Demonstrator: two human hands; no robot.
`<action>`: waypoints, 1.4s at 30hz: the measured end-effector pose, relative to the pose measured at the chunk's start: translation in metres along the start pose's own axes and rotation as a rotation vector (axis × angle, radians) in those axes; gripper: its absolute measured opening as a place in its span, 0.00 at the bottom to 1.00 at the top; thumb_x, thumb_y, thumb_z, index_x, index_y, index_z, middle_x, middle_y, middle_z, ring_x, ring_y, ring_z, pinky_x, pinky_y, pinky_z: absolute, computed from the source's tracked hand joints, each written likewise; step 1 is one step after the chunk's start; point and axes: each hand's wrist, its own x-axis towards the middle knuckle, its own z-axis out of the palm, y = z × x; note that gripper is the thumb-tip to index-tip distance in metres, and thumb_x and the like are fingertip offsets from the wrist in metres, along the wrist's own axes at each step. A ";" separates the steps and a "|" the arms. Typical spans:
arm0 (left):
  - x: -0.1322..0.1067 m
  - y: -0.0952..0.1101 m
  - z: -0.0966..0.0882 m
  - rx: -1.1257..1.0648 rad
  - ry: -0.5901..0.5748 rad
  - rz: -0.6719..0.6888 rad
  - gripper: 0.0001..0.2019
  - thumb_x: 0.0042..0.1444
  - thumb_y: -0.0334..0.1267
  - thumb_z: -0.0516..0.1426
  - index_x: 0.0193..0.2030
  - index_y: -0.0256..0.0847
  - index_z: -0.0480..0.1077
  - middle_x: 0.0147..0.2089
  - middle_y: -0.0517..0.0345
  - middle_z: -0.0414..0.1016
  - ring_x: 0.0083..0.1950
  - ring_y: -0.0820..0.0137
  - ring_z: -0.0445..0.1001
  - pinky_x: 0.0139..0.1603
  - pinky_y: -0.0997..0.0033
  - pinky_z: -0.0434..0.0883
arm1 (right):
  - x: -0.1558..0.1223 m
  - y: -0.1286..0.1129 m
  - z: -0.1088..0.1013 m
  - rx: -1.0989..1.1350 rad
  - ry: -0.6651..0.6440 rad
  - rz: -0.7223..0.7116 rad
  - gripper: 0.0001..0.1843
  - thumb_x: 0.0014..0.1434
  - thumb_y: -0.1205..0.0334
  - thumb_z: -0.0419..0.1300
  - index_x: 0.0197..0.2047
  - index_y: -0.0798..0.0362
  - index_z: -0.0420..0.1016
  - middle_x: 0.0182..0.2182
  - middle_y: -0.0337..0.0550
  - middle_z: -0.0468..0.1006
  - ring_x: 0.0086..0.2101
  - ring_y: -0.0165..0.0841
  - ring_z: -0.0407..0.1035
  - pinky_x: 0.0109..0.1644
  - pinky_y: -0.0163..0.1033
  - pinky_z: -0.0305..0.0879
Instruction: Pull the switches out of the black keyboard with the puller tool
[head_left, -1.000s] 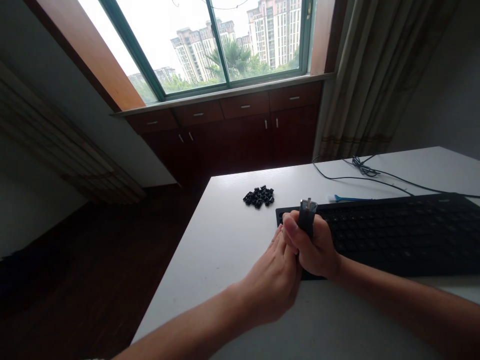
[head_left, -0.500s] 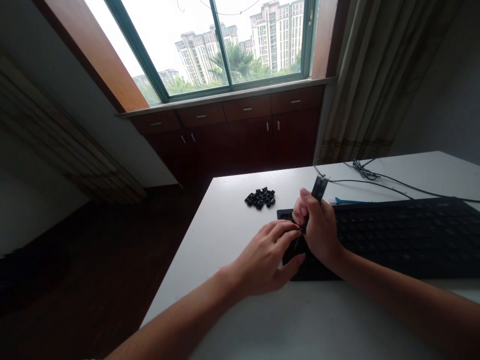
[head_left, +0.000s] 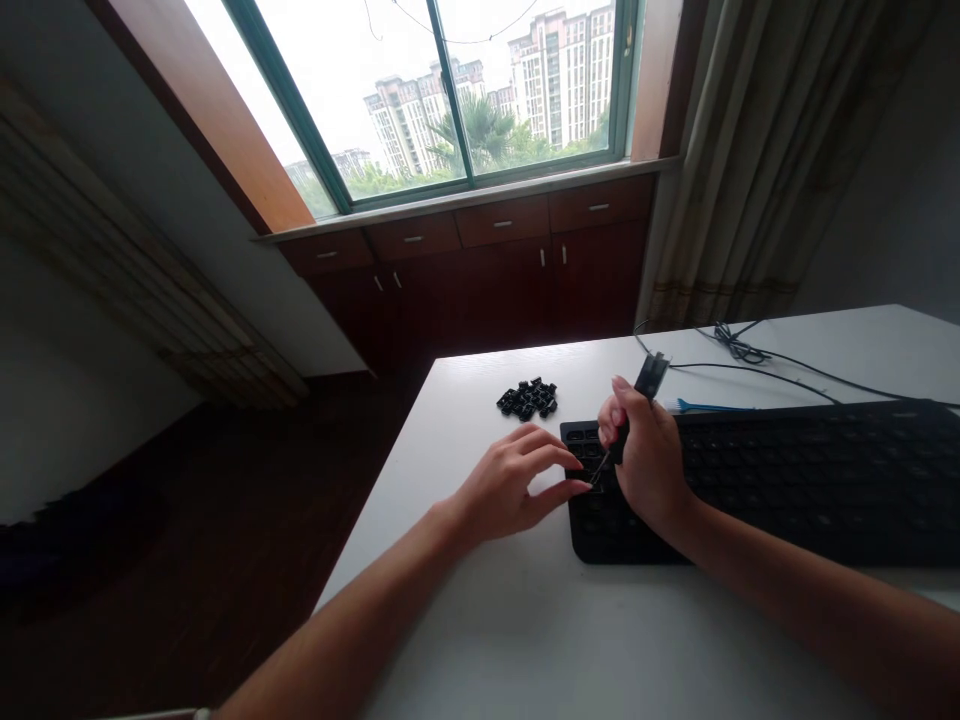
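My right hand (head_left: 651, 455) is closed around the black handle of a keycap puller (head_left: 651, 376), held at a slant above the left end of a black keyboard (head_left: 757, 480). Thin metal wire runs from the tool's lower end down to the keys. Beside that wire tip is my left hand (head_left: 517, 485), its thumb and fingers apart with a small gap between them. Nothing shows in its grasp; whether the thumb touches the wire or a key, I cannot tell. A pile of loose black keycaps (head_left: 527, 398) lies just beyond the keyboard's left corner.
The keyboard rests on a white table (head_left: 465, 430), whose left edge drops to a dark floor. A blue brush (head_left: 712, 406) lies behind the keyboard. A bundled black cable (head_left: 739, 345) trails along the back. Wooden cabinets (head_left: 480, 280) stand under the window beyond.
My left hand has drawn back to the left, uncovering keys at the keyboard's left end. My right hand still grips the puller, now tilted more to the right. The view has shifted slightly.
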 end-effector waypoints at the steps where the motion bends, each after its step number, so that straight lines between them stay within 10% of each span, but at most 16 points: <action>1: -0.001 -0.006 -0.002 0.007 0.008 -0.007 0.09 0.63 0.40 0.62 0.47 0.40 0.75 0.42 0.52 0.80 0.44 0.67 0.75 0.46 0.64 0.74 | 0.000 0.000 0.000 -0.001 0.004 0.001 0.24 0.64 0.52 0.62 0.20 0.50 0.60 0.17 0.33 0.62 0.21 0.28 0.56 0.28 0.37 0.55; 12: -0.018 -0.059 -0.013 0.273 0.230 -0.404 0.08 0.64 0.41 0.61 0.48 0.44 0.76 0.41 0.56 0.79 0.42 0.66 0.76 0.42 0.64 0.74 | -0.001 0.001 -0.002 -0.028 -0.033 0.022 0.25 0.64 0.52 0.62 0.19 0.50 0.60 0.19 0.34 0.62 0.23 0.28 0.57 0.29 0.37 0.54; 25: -0.013 -0.053 -0.011 0.331 0.210 -0.670 0.11 0.62 0.48 0.59 0.38 0.42 0.75 0.34 0.58 0.77 0.34 0.67 0.74 0.37 0.65 0.70 | -0.003 0.000 -0.001 -0.106 -0.063 0.006 0.25 0.66 0.51 0.59 0.20 0.49 0.60 0.17 0.34 0.63 0.22 0.29 0.57 0.31 0.39 0.56; 33: -0.014 -0.055 -0.009 0.284 0.231 -0.667 0.12 0.62 0.48 0.60 0.45 0.43 0.71 0.34 0.60 0.76 0.32 0.68 0.74 0.36 0.66 0.70 | -0.002 0.000 -0.001 -0.107 -0.082 0.004 0.25 0.66 0.51 0.59 0.20 0.49 0.60 0.17 0.33 0.63 0.22 0.29 0.57 0.31 0.39 0.56; 42: -0.001 -0.033 0.000 0.155 0.381 -0.140 0.01 0.67 0.34 0.54 0.42 0.41 0.66 0.35 0.57 0.73 0.36 0.69 0.70 0.40 0.66 0.70 | -0.002 -0.007 0.001 -0.101 -0.076 0.022 0.24 0.66 0.51 0.59 0.21 0.50 0.61 0.18 0.34 0.66 0.21 0.28 0.61 0.31 0.36 0.61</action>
